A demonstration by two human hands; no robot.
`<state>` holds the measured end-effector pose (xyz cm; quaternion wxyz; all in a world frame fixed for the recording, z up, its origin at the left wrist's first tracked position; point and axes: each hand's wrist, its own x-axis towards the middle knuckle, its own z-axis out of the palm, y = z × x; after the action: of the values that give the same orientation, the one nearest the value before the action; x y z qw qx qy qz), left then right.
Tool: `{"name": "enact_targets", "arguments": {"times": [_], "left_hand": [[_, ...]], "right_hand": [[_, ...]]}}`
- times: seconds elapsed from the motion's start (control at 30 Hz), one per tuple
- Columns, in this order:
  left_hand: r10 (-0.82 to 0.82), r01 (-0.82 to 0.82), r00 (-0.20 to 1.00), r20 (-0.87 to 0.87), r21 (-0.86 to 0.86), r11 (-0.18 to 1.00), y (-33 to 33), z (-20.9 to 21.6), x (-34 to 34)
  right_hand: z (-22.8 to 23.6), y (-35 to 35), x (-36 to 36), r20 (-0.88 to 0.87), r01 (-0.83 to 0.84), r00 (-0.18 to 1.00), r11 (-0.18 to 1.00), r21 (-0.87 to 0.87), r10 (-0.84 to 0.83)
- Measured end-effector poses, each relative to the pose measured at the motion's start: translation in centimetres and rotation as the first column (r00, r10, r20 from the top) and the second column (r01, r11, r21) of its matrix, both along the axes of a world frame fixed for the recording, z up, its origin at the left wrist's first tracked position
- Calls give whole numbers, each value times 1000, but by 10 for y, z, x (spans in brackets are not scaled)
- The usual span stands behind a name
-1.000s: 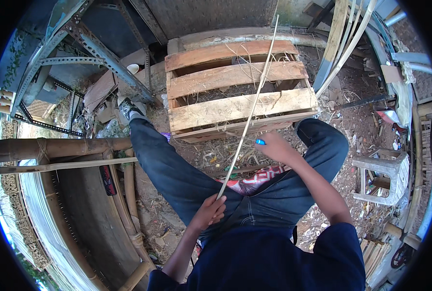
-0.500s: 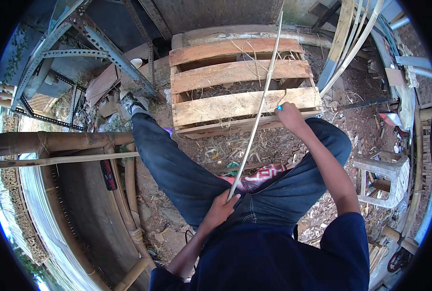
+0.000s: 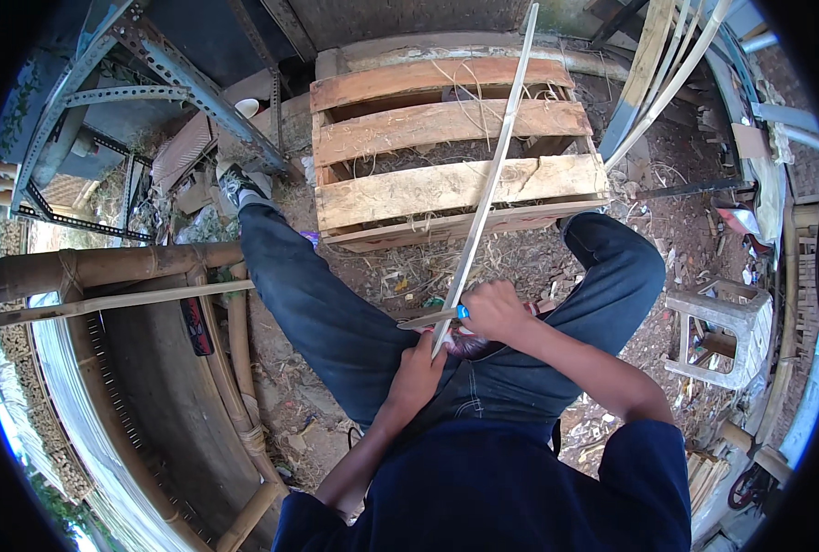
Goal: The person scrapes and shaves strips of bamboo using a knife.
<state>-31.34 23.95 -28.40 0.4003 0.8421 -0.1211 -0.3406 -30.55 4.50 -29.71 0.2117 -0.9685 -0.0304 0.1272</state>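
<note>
A long pale bamboo strip runs from my lap up over a slatted wooden pallet. My left hand is closed round its lower end, close to my lap. In my right hand is a knife with a blue part by the handle; the fist hides most of that handle. The blade points left and lies across the strip, just above my left fingers. Whether its edge has entered the strip, I cannot tell.
Between my spread legs, shavings and scraps litter the dirt floor. A pale stool stands at the right, with long poles leaning beyond it. To the left are a bamboo frame and a perforated metal frame.
My right hand has come down and left from the pallet's near edge to the strip's lower end. The knife blade now shows across the strip, which has shifted slightly left.
</note>
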Motion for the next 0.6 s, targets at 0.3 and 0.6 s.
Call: {"name": "enact_targets", "arguments": {"times": [0.3, 0.6], "left_hand": [[22, -106, 929, -370, -208, 972, 8, 12, -37], [45, -257, 796, -603, -270, 928, -7, 4, -2]], "right_hand": [[-19, -192, 52, 223, 703, 708, 636, -318, -671], [4, -73, 7, -99, 448, 893, 884, 132, -438]]}}
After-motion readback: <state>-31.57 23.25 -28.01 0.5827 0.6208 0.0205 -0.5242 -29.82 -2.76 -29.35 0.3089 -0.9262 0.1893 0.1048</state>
